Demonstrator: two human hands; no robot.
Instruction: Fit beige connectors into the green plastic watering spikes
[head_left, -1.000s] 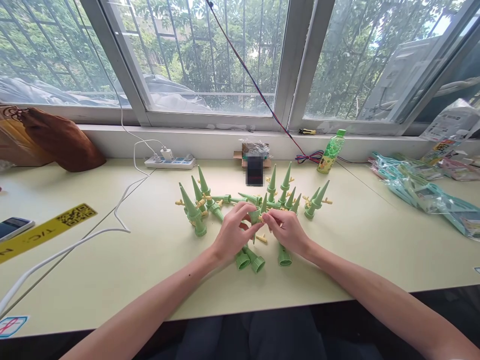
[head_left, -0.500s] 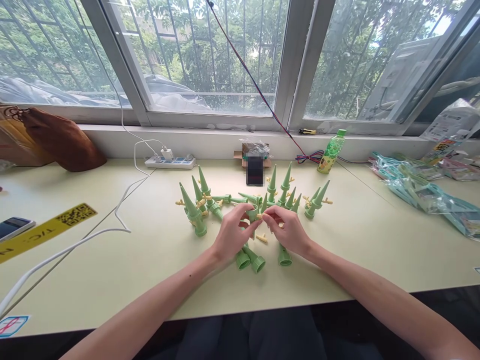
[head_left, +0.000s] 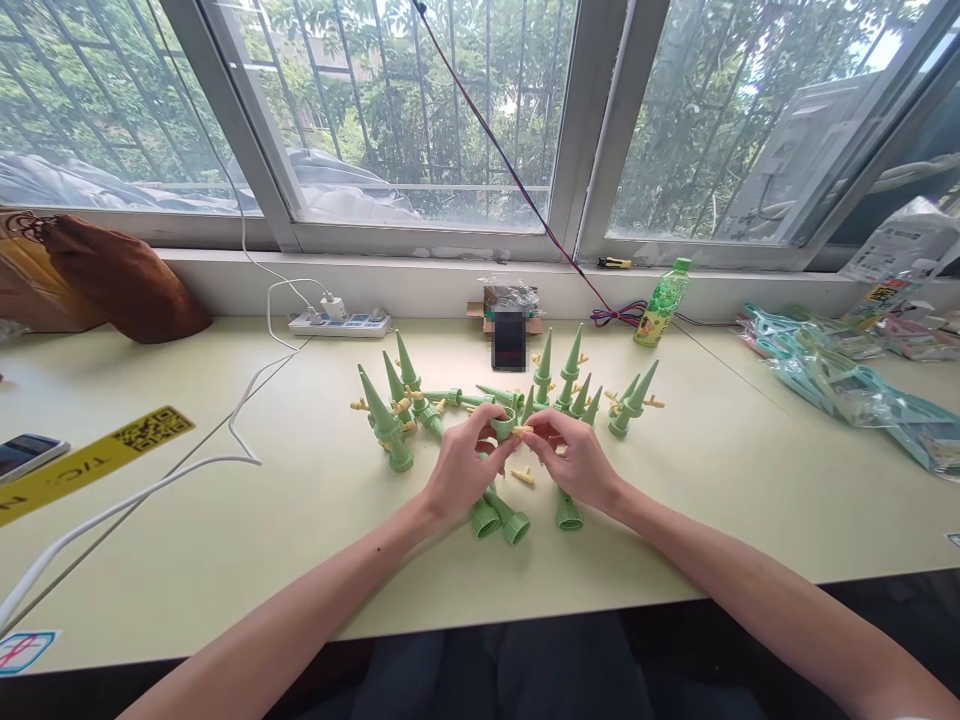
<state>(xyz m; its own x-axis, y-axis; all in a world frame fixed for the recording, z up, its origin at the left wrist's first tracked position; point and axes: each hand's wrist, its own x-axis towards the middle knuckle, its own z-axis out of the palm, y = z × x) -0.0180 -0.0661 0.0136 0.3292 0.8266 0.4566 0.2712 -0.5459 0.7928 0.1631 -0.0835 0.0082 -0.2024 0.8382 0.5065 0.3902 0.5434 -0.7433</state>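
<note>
My left hand (head_left: 466, 462) is closed round a green plastic watering spike (head_left: 503, 428), its open round end facing up. My right hand (head_left: 574, 458) pinches a small yellow valve (head_left: 520, 431) against the side of that spike; whether it sits in a hole there I cannot tell. Below the hands lies a loose yellow valve (head_left: 523, 477). Closer to me are green spikes lying on their sides, such as one with its open end (head_left: 516, 528) towards me and another (head_left: 570, 512) under my right wrist. Spikes with yellow valves stand point up at left (head_left: 386, 420) and right (head_left: 634, 402).
Behind the spikes a dark phone-like object (head_left: 509, 340) leans on a small cardboard box (head_left: 475, 318). A power strip (head_left: 367, 324), a green drink bottle (head_left: 663, 302) and bagged teal items (head_left: 840, 380) are on the table. A white cable (head_left: 244, 420) runs along the left.
The yellow valve in my right hand has turned slightly and shows more of its length beside the spike. My left hand keeps its grip in nearly the same place.
</note>
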